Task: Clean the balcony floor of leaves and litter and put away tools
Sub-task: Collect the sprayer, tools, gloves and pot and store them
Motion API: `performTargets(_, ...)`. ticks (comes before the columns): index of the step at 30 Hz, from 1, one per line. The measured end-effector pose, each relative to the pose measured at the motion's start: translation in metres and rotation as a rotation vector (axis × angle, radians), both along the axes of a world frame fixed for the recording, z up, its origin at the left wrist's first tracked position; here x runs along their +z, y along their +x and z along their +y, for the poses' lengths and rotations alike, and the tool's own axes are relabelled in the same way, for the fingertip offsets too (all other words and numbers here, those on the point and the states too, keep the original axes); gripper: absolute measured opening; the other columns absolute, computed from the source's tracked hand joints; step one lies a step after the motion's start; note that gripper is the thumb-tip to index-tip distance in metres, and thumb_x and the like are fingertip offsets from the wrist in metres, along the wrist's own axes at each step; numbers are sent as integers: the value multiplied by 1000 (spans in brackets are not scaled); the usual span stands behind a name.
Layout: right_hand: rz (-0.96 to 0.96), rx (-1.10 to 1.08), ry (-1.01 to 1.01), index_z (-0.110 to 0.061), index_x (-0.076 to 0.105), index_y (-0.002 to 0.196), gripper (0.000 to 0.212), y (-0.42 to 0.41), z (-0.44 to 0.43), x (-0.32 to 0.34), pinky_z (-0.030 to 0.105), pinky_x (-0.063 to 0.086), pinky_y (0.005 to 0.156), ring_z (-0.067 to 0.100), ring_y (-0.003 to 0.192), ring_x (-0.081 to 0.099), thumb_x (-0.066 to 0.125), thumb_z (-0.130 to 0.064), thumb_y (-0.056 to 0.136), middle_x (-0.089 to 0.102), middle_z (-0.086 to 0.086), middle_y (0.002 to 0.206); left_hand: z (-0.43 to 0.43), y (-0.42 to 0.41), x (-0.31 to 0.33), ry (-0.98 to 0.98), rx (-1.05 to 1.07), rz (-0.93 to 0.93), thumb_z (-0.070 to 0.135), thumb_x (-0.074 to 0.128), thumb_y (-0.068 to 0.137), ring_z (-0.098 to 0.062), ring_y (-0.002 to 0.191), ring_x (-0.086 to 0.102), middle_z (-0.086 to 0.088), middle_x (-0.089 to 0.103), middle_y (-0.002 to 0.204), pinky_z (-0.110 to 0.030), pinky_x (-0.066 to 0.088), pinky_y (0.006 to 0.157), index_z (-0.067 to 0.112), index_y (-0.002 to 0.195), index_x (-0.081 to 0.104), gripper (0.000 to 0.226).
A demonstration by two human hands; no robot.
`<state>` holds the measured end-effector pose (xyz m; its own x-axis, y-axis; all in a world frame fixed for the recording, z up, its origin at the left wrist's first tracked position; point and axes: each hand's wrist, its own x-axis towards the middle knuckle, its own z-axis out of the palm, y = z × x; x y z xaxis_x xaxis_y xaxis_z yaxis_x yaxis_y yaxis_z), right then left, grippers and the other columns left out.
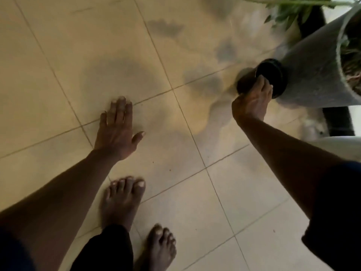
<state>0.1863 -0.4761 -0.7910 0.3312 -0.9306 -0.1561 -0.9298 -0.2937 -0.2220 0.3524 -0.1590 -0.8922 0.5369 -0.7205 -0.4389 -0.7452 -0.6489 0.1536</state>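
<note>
My right hand [254,100] grips a dark round container [262,75] by its rim, low over the floor beside a tall grey planter [310,75]. What the container holds is hidden by blur. My left hand [117,128] hangs flat with straight fingers spread above the beige floor tiles [48,85], holding nothing. Tiny dark specks of litter [170,170] lie on the tile near my feet.
The grey planter with green leaves [289,10] leans in at the upper right, against a dark railing base [338,122]. A white object [340,145] sits at the right edge. My bare feet [125,200] stand at the bottom centre. Damp dark patches [121,75] mark the tiles.
</note>
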Motion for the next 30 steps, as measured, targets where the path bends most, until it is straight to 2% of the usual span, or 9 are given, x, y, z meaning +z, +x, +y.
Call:
performTargets(5,-34,4,-38,-10,47,145,52,-7,-21,-6,37,40,116,30,134,54,62,-5,96,58,15,142,4,1,-10,15,-81,-12,67,46,95,-40,160,-3,-20,-10,173,-59,16,125,4,165,-3,106)
performTargets(9,56,3,-32,-11,61,131,30,-19,-12,6,27,40,102,26,124,60,51,-23,106,65,11,129,-2,8,11,96,-19,127,65,38,101,-32,160,-10,-12,-15,173,-55,13,128,10,165,-6,95)
performTargets(13,-82,206,19,-12,69,113,22,-20,48,58,28,43,84,26,101,63,52,-23,104,68,11,112,9,20,82,63,121,282,60,37,105,-30,161,-4,-11,-2,175,-52,19,127,14,165,12,80)
performTargets(17,-214,388,60,-14,74,108,21,0,115,148,37,52,82,33,97,64,55,-15,99,69,14,106,23,34,199,-172,378,417,63,42,101,-27,152,33,-8,32,166,-43,36,117,18,159,34,74)
performTargets(19,-257,508,57,-16,74,108,21,14,135,202,35,52,81,30,95,63,63,-6,92,70,11,103,25,40,268,-265,519,496,63,47,99,-27,142,47,-5,44,160,-34,39,110,23,155,43,69)
performTargets(23,-393,659,92,-13,70,113,25,37,167,361,40,57,83,29,102,62,65,-2,91,69,10,109,30,55,437,-438,732,778,92,60,72,-19,139,50,7,57,147,-39,36,118,46,132,59,76)
performTargets(25,-417,691,81,-11,70,111,18,40,178,446,46,57,85,31,104,62,61,-7,96,68,12,110,30,53,528,-513,763,815,80,58,83,-15,138,49,10,56,143,-37,35,117,41,130,59,60)
performTargets(27,-468,723,79,-11,69,112,17,41,189,525,47,53,89,31,105,59,56,-13,100,67,11,110,32,47,606,-564,759,800,63,50,99,-15,135,48,6,54,146,-42,39,114,32,140,55,52)
performTargets(30,-539,817,9,-9,68,111,15,29,206,625,40,47,94,32,106,57,61,-10,97,64,12,108,40,28,705,-606,813,920,66,47,98,-19,136,47,7,52,148,-49,45,102,36,142,52,54)
